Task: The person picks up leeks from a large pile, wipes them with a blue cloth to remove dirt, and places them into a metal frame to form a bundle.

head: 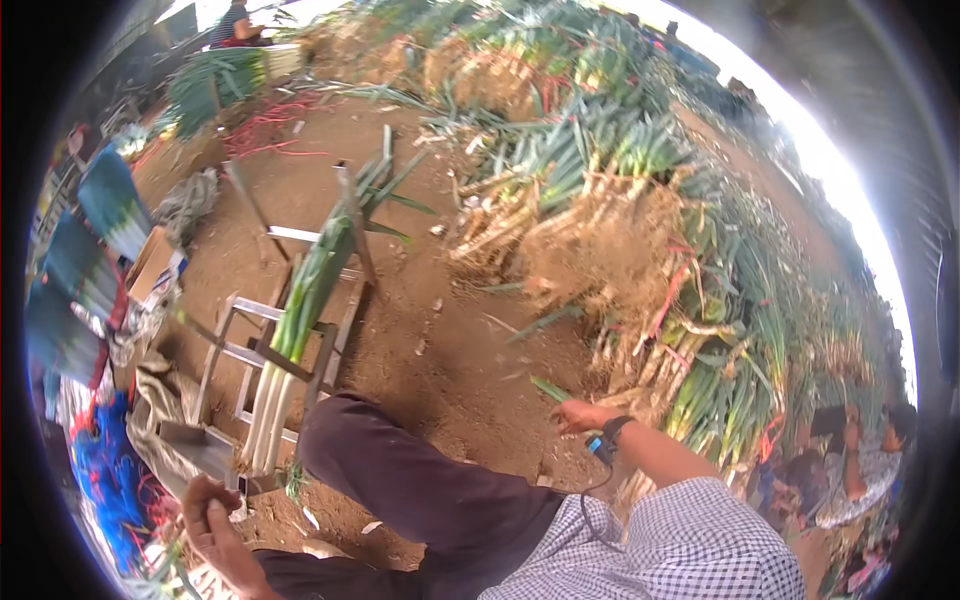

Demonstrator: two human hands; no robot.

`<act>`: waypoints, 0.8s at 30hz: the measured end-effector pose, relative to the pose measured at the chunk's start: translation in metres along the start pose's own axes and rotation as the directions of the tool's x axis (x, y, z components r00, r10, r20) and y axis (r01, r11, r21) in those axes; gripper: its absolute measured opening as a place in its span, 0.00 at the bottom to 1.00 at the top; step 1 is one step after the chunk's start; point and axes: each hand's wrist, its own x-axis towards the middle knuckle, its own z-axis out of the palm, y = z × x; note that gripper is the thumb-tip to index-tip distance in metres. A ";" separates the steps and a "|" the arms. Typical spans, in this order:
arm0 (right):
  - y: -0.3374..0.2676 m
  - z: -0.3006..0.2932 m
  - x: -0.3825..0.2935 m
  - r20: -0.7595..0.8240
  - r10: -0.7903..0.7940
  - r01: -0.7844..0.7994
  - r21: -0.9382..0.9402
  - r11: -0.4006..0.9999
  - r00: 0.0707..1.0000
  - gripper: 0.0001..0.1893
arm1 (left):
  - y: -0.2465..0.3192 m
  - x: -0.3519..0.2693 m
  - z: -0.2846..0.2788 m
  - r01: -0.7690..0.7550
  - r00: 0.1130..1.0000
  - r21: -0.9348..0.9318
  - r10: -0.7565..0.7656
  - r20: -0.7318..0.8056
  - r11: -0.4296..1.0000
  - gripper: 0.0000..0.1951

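Observation:
Several trimmed leeks [294, 322] lie lengthwise in a metal frame rack [234, 352], white stems toward me and green leaves away. Their root ends reach a metal tray [199, 450] at the near side of the rack. My left hand [217, 529] is raised just in front of that tray, fingers curled and thumb apart, with nothing visible in it. Off to the right, my right hand [585, 417] is over the soil, near the piled leeks. A green leaf piece [549, 388] shows at its fingertips; whether the fingers grip it is unclear.
Untrimmed leek bundles [600, 247] with soil-caked roots are heaped along the right and far side. Clean bundles [71, 262] stand at left beside a cardboard box [150, 262] and blue netting [109, 465]. Red ties [270, 127] lie beyond the rack. Other people [234, 28] are at the edges.

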 end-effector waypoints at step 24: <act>-0.018 0.133 -0.135 0.063 0.058 -0.085 0.830 0.551 0.996 0.23 | 0.008 0.071 0.179 -0.003 0.931 0.151 -0.052 0.361 0.989 0.12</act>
